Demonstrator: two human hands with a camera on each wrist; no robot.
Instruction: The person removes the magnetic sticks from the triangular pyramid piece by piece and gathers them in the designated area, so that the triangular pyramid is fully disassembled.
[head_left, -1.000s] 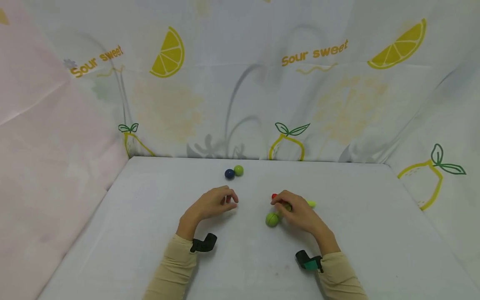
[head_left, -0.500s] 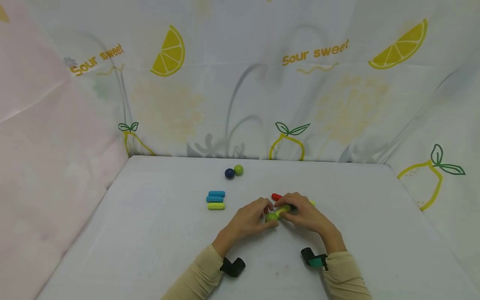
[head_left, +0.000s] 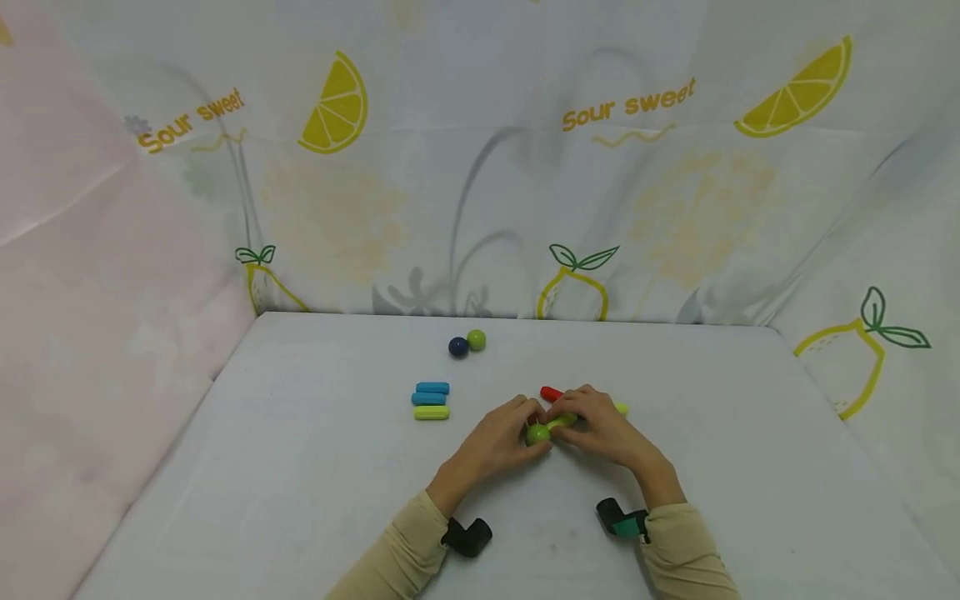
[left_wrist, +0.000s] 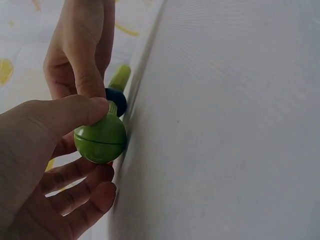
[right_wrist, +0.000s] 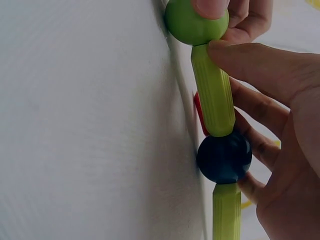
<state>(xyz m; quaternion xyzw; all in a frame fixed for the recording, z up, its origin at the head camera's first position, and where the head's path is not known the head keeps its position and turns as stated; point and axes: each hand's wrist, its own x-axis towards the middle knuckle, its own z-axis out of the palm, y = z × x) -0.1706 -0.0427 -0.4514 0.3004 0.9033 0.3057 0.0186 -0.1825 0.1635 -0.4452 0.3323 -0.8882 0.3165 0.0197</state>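
Green ball [left_wrist: 100, 142], at a chain's end by the middle of the table [head_left: 300, 492]: your left hand [head_left: 495, 435] pinches it, your right hand [head_left: 600, 427] the adjoining yellow-green rod [right_wrist: 215, 95], probably to steady their joint. The blue ball [right_wrist: 224, 157] sits between 2 rods.

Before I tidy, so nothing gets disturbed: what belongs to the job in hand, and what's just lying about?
In the job:
held green ball
held lime rod
second lime rod
nearer navy ball between those rods
perhaps the partly hidden red rod

Apparently lying about:
two blue rods
third lime rod
rear navy ball
rear green ball
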